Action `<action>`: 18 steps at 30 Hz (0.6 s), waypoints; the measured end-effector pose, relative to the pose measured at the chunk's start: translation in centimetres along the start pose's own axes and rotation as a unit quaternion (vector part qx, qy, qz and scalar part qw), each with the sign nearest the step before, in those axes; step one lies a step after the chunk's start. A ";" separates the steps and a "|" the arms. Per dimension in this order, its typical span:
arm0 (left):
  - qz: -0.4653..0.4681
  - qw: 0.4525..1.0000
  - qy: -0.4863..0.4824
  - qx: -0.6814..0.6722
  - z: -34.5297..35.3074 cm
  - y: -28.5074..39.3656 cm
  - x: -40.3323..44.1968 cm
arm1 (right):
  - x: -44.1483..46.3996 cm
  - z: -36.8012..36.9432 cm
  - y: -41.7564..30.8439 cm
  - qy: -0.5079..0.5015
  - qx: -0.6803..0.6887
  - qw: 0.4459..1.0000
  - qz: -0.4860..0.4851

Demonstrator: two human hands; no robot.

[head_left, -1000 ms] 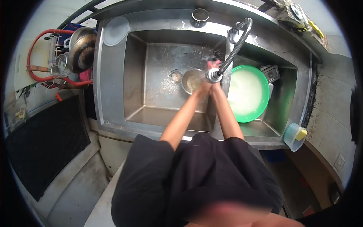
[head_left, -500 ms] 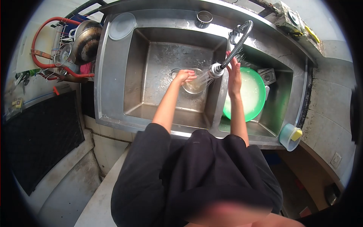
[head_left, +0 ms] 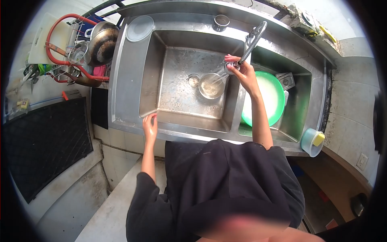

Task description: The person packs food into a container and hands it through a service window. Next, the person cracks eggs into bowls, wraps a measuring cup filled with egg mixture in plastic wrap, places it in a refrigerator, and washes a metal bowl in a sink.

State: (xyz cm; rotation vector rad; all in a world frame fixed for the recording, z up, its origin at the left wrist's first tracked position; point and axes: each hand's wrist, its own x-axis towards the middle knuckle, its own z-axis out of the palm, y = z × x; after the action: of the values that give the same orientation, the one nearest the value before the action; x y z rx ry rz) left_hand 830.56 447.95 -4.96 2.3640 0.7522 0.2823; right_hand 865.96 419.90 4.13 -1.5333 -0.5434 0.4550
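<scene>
My right hand (head_left: pixel 244 75) is closed round the spray head (head_left: pixel 231 67) at the end of the coiled faucet hose (head_left: pixel 250 47). Water sprays from it down and left into a round metal bowl (head_left: pixel 212 86) on the floor of the left basin (head_left: pixel 177 72). At the basin's front left corner, my left hand (head_left: pixel 150 126) is over the sink's front rim with its fingers apart, holding nothing. A green basin (head_left: pixel 280 103) of cloudy whitish liquid sits in the right compartment, just right of my right wrist.
On the back ledge are a round lid (head_left: pixel 140 28) and a small metal cup (head_left: pixel 221 23). A dish rack with a blackened pan (head_left: pixel 103 46) stands at the left. A plastic tub (head_left: pixel 309 142) with a yellow sponge (head_left: pixel 319 139) is at the front right.
My hands were together under the water, then parted. My left hand has moved left and toward me, out of the basin. My right hand has taken hold of the spray head.
</scene>
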 end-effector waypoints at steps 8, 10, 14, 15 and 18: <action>-0.194 0.892 -0.408 -0.016 -4.9 -4.8 -20.9 | -0.5 0.7 -0.7 0.030 -0.049 0.996 0.064; -0.397 0.743 -0.501 -0.199 -8.2 -0.9 -23.4 | -0.5 0.8 -0.9 0.042 -0.096 0.993 0.050; -0.625 0.495 -0.538 -0.272 -14.6 8.1 -20.9 | -0.7 0.3 -1.4 0.027 -0.117 0.991 0.063; -0.616 0.513 -0.522 -0.292 -14.0 8.3 -21.3 | -0.7 0.4 -1.9 0.030 -0.140 0.987 0.069; -0.545 0.606 -0.443 -0.374 -11.8 7.4 -23.2 | -0.7 0.6 -1.7 0.042 -0.161 0.984 0.071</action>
State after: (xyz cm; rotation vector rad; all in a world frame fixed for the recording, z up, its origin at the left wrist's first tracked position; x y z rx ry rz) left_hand 810.59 435.77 8.63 0.7042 1.0675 -0.8842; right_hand 864.91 419.96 5.74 -1.9015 -0.4593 0.4225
